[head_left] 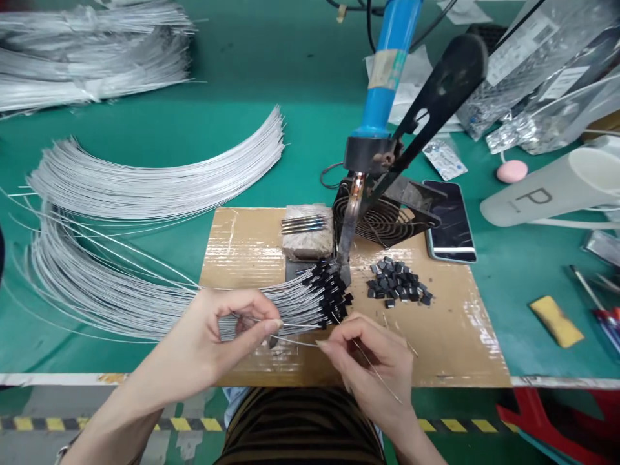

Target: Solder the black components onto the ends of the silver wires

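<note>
My left hand [216, 339] is closed, thumb and forefinger pinching thin white wires over the front of the cardboard. My right hand [380, 365] is closed too, its fingertips on the end of a white wire [298, 341] that runs across from the left hand. A thin silvery wire [378, 373] also passes through the right hand's fingers; I cannot tell its kind. Behind both hands lies a bundle of white wires [111, 284], its right ends fitted with small black connectors [332, 294]. A blue-handled soldering iron [387, 77] is clamped tip-down just above those connectors.
Loose black connectors [397, 282] lie on the cardboard [460, 323] at right. Beside the iron are a round fan [382, 216], a grey block [307, 242] and a phone [451, 219]. More white wires [165, 187] lie behind left. A cup [552, 187] and yellow sponge [557, 321] are far right.
</note>
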`<state>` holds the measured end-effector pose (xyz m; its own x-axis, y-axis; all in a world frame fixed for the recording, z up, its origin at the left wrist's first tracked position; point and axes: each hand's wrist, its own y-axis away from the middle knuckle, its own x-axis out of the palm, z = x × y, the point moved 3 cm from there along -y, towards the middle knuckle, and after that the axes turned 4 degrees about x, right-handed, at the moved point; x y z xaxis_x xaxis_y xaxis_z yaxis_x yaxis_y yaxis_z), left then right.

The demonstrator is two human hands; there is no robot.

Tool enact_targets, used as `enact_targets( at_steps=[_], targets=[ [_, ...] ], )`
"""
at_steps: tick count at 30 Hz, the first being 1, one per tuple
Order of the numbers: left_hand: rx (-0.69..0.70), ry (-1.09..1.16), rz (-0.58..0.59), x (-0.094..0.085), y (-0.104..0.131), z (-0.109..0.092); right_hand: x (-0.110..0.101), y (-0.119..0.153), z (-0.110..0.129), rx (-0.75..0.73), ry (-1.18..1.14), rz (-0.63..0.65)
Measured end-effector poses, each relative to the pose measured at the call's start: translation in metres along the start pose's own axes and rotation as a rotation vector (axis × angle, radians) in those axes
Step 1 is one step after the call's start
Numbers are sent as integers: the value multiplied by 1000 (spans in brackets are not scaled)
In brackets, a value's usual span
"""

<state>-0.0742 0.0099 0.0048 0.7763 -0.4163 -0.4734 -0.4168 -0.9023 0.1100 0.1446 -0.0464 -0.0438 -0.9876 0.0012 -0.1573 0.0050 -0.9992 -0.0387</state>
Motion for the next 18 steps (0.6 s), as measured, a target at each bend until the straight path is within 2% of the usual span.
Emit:
enact_targets(
  at_steps=[5, 12, 18],
  targets=[
    [-70, 79, 60, 15, -2, -3, 3, -3, -7, 94, -69, -4],
    [-136, 212, 77, 20, -3, 3, 3, -4, -13, 180, -124, -37],
    [-166, 197, 115, 24, 1, 5, 0, -6, -10, 110, -61, 0]
  ],
)
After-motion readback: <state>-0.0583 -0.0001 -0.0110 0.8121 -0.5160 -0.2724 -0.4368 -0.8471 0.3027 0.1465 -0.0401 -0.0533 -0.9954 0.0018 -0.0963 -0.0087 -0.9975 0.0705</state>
